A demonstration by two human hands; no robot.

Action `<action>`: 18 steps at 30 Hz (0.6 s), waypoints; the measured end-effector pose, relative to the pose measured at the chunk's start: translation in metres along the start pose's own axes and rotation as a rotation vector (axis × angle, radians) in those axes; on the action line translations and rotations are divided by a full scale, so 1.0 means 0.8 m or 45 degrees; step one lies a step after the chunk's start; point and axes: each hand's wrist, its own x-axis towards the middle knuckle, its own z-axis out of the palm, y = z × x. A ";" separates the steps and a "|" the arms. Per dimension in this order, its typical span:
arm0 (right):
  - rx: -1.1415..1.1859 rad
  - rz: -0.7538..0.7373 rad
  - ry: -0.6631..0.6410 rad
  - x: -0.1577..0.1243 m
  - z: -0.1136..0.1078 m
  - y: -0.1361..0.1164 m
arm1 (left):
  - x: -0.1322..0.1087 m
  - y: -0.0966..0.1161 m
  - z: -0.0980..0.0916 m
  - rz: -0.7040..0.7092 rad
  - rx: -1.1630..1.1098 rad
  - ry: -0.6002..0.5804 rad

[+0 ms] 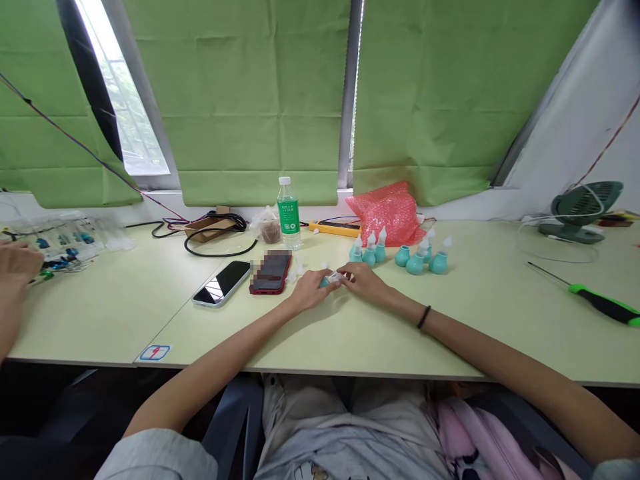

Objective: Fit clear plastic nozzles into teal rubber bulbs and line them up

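Observation:
My left hand [311, 290] is closed around a small teal squeeze bulb [326, 281], partly hidden by the fingers. Against it, my right hand [369, 282] pinches a clear plastic nozzle [337, 276] at the bulb's end; how firmly the two parts are joined I cannot tell. Behind my right hand stand several teal bulbs [439, 263] with clear pointed nozzles on top. One teal bulb [402, 256] among them has an uncovered neck. Loose clear pieces [299, 265], likely nozzles, lie just beyond my left hand.
Left of my hands lie a red-edged phone [271, 272] and a white-edged phone [221, 284]. A water bottle [289, 213] and pink bubble wrap [387, 215] are behind. A screwdriver [603, 303] and fan [577, 208] sit right. Another person's hand [19, 263] is far left.

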 end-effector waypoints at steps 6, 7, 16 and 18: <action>0.837 0.150 -0.044 -0.035 -0.024 0.013 | -0.004 0.002 0.001 0.135 0.171 -0.135; 0.918 0.170 -0.088 -0.035 -0.026 0.014 | -0.005 0.003 0.000 0.161 0.162 -0.141; 1.043 0.132 -0.192 -0.033 -0.041 0.003 | -0.010 0.011 -0.007 0.277 0.129 -0.175; 1.029 0.135 -0.216 -0.035 -0.042 0.003 | -0.012 0.011 -0.007 0.325 0.215 -0.181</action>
